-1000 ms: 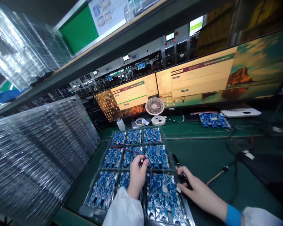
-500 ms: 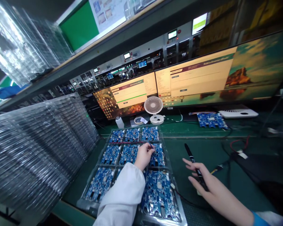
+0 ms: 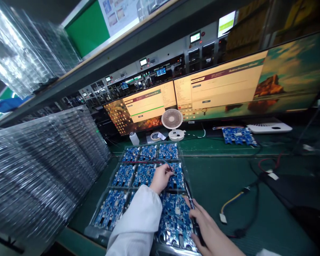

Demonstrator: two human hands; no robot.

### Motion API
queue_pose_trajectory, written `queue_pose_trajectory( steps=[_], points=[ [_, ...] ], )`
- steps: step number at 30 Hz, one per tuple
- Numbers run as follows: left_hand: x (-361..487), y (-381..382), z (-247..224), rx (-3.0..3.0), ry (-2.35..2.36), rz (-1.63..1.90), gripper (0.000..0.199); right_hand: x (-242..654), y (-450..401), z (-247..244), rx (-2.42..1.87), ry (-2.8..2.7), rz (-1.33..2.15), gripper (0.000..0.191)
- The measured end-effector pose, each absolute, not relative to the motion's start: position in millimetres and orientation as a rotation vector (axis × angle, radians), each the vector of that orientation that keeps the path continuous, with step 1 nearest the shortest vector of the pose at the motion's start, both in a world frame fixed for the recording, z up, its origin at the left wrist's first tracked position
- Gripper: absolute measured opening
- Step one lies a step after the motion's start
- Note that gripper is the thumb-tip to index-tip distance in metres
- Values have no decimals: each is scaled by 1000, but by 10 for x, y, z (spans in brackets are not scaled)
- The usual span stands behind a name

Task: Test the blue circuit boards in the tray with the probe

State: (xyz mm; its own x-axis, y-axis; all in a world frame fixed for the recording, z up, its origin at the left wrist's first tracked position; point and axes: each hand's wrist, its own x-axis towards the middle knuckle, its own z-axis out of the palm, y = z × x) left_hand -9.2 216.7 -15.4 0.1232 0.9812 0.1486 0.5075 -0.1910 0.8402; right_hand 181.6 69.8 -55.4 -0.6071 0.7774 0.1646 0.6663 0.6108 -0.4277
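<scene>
On the green counter lies a clear plastic tray holding blue circuit boards in a three-by-three grid. The left hand, in a white sleeve, reaches over the tray to the middle row, where its fingers are pinched closed on the end of a thin red and blue wire that runs across the boards toward the left. The right hand rests at the tray's near right edge, its fingers curled around a black pen-like tool that lies along that edge, tip pointing away from the person (the lower end of the tool is hidden under the hand). Left of the tray stands a large stack of empty clear trays. Behind the tray sit a small white desk fan, a roll of tape and a small white bottle, in front of two wide monitors. Further right on the counter are another blue board, a flat white device and loose cables
</scene>
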Motion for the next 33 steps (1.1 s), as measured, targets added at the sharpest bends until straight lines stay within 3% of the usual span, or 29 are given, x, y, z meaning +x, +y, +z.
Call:
queue_pose_trajectory(
  steps=[17, 23, 27, 33],
  points=[
    [-127, 2225, -185, 1668, 1406, 975, 12, 1912, 754, -594, -1156, -2443, 545, 38],
    [-135, 2433, -89, 1350, 1380, 1029, 33, 1943, 764, -665, -1106, -2399, 537, 41],
    [-158, 2484, -66, 1318, 1331, 1129, 15, 1949, 773, -718, -1107, -2409, 554, 45],
    [-389, 2379, 32, 1201, 1234, 1258, 23, 1922, 782, -705, -1092, -2373, 569, 43]
  ],
)
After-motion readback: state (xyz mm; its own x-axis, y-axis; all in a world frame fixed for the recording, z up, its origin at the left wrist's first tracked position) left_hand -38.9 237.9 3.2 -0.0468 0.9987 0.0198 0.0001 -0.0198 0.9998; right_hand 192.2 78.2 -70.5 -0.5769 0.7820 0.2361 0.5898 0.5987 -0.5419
